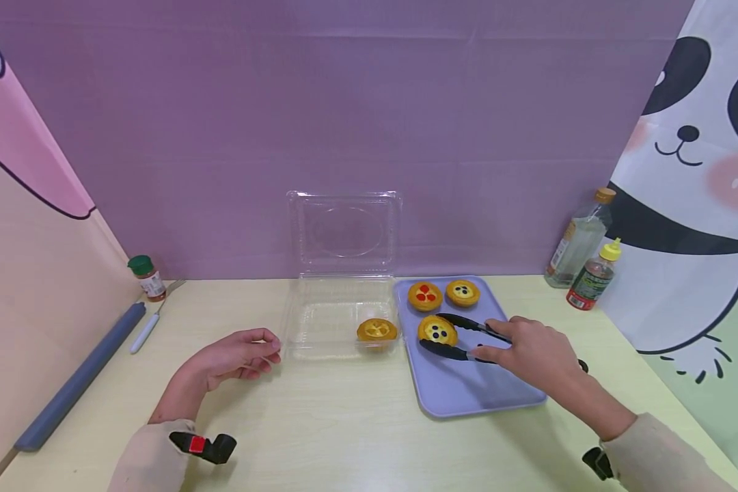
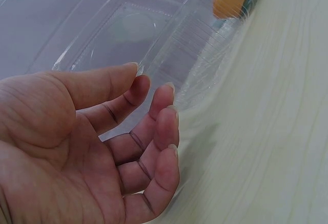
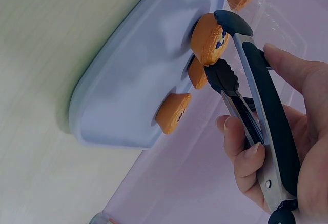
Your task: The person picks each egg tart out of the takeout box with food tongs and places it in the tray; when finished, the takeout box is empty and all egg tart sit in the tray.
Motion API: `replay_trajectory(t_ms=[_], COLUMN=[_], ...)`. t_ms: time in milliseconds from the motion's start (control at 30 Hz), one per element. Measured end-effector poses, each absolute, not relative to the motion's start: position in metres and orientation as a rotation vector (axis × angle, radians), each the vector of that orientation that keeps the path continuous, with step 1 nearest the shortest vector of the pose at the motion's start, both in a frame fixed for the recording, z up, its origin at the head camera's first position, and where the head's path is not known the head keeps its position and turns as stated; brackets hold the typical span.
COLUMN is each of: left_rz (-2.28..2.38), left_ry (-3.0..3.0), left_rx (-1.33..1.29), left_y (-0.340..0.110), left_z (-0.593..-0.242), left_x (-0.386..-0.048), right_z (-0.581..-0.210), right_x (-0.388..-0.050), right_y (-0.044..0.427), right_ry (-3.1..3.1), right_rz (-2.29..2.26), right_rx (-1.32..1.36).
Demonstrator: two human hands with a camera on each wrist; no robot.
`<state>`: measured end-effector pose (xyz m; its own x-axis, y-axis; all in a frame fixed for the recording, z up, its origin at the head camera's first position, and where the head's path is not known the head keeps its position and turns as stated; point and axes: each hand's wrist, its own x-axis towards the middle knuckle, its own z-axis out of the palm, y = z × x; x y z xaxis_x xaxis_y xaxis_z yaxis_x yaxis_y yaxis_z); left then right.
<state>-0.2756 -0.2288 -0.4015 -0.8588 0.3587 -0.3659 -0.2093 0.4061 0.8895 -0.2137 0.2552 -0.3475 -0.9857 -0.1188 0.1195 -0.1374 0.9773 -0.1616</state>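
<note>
My right hand (image 1: 531,352) grips a pair of black-tipped metal tongs (image 3: 269,126). The tong heads stand on either side of an egg tart (image 1: 438,331) with dark berries, over the lavender tray (image 1: 461,393); whether the tart touches the tray I cannot tell. Two more tarts, one red-topped (image 1: 425,296) and one with dark dots (image 1: 462,292), sit at the tray's far end. At the near left corner of an open clear plastic container (image 1: 326,314), my left hand (image 2: 102,131) pinches the rim between thumb and index finger. Another tart (image 1: 377,331) lies inside that container, at its right.
A tall clear bottle (image 1: 578,242) and a yellow-capped bottle (image 1: 592,279) stand at the back right. At the back left are a green-lidded jar (image 1: 148,279) and a fork (image 1: 147,331) with a pale handle. A long blue roll (image 1: 83,376) lies along the left edge.
</note>
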Motion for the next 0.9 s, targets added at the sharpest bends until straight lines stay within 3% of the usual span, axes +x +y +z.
replay_trajectory(t_ms=[900], left_rz=[1.492], left_ry=[2.128], left_rx=[0.156], left_y=[-0.2293], left_z=[-0.3995], left_x=[-0.276], right_z=[-0.3426], right_x=[-0.219], right_y=[0.2525], right_ry=[-3.059], right_rz=[0.229], right_rx=[0.16])
